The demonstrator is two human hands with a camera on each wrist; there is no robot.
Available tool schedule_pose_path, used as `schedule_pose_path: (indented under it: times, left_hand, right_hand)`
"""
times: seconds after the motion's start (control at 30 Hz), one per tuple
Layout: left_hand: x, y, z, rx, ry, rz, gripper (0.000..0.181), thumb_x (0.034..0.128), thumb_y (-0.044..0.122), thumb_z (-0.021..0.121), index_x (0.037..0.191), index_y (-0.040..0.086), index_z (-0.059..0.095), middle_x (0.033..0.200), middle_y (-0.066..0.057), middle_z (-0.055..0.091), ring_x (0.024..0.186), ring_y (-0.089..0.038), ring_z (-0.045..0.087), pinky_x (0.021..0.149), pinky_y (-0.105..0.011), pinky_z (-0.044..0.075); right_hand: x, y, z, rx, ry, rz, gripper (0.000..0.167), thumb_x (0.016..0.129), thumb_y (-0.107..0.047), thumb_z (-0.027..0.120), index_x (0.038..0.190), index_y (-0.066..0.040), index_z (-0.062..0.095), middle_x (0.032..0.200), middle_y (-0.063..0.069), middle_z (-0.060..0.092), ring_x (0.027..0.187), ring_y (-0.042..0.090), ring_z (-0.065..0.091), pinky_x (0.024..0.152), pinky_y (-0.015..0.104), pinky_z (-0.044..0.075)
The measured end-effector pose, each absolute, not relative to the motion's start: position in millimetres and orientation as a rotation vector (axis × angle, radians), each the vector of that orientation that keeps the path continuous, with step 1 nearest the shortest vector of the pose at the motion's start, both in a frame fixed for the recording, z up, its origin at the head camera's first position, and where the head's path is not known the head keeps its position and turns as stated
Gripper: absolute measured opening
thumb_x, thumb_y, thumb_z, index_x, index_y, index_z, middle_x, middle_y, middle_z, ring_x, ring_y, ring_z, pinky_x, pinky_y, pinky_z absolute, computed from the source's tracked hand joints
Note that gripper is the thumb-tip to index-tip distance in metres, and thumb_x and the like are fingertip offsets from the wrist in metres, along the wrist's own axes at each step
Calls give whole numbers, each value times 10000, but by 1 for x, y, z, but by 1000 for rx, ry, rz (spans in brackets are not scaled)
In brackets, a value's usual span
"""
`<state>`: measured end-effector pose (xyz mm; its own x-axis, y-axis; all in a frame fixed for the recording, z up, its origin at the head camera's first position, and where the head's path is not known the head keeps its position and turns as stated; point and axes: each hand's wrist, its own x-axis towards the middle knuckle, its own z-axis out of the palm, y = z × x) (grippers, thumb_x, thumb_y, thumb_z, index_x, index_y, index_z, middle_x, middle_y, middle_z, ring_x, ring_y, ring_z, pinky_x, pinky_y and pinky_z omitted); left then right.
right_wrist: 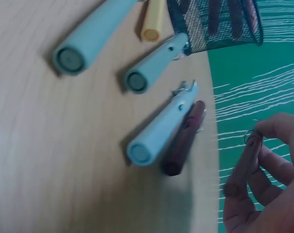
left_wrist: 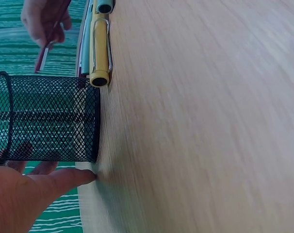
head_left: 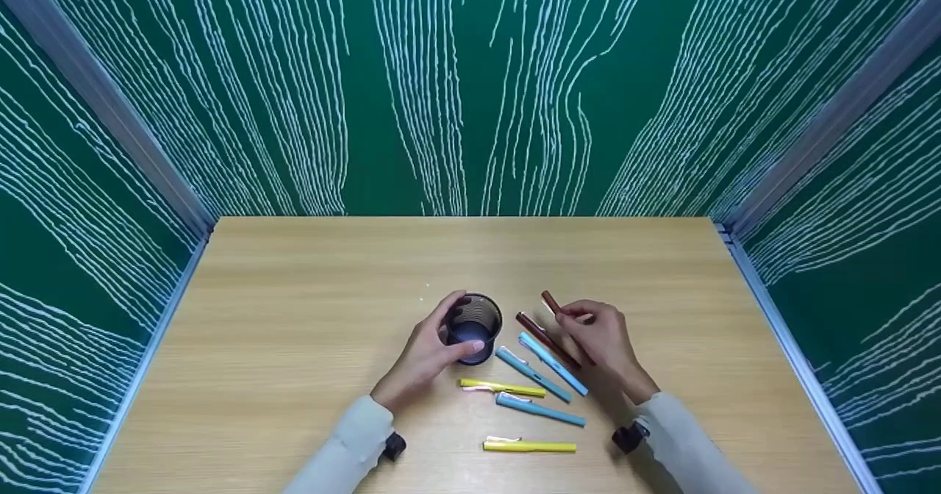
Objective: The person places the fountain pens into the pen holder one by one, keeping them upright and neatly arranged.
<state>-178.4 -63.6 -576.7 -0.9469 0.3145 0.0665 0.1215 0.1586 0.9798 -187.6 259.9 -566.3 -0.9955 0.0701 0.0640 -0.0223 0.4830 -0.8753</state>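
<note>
My left hand (head_left: 428, 347) grips a black mesh pen cup (head_left: 491, 358) that stands upright on the table, thumb near its front and fingers round the far side. In the left wrist view the cup's mesh wall (left_wrist: 52, 119) shows fingers behind it. My right hand (head_left: 604, 336) pinches a dark red-brown pen (head_left: 550, 302), held raised to the right of the cup. In the right wrist view that pen (right_wrist: 243, 167) has a metal clip near the fingertips. A second brown pen (head_left: 531, 325) lies on the table just left of the right hand.
Beside the brown pen lie a light blue pen (head_left: 553, 362) and a teal pen (head_left: 533, 373). Nearer to me are a yellow pen (head_left: 507, 387), a blue pen (head_left: 544, 410) and another yellow pen (head_left: 533, 447). Green walls (head_left: 647, 75) with white lines enclose the wooden table (head_left: 294, 295).
</note>
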Motion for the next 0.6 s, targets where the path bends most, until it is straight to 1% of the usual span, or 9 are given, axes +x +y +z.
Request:
schedule_pose_path:
  times: [0.1, 0.2, 0.37, 0.6]
  left_hand:
    - [-179, -64, -579, 431, 2259, 1906, 898, 926, 205, 907, 1687, 135, 436, 1608, -186, 561, 1506, -406, 499, 1282, -599, 334]
    - [-179, -63, -579, 432, 2255, 1911, 901, 923, 192, 906, 1688, 130, 434, 1615, -187, 555, 1518, -412, 490, 1286, -613, 325]
    - [-177, -63, -579, 418, 2261, 1899, 910, 920, 212, 912, 1694, 171, 435, 1649, -141, 533, 1553, -376, 457, 1302, -615, 293]
    - [-176, -64, -576, 412, 2262, 1898, 912, 918, 236, 915, 1695, 195, 439, 1662, -119, 524, 1575, -355, 429, 1322, -604, 248]
  right_hand:
    - [-185, 258, -558, -27, -2589, 1576, 61, 991, -119, 822, 1020, -81, 860, 971, 78, 792, 712, 155, 654, 558, 230, 503]
    - [-183, 255, -551, -21, -2574, 1596, 50, 976, -104, 826, 1008, -84, 858, 971, 80, 790, 745, 181, 669, 595, 232, 526]
    - [-181, 251, -536, -6, -2554, 1612, 51, 951, -65, 829, 999, -62, 844, 979, 82, 784, 835, 247, 682, 667, 231, 565]
    - [-182, 249, -517, 36, -2545, 1620, 61, 973, -65, 809, 1023, -42, 835, 994, 86, 781, 885, 263, 662, 701, 226, 550]
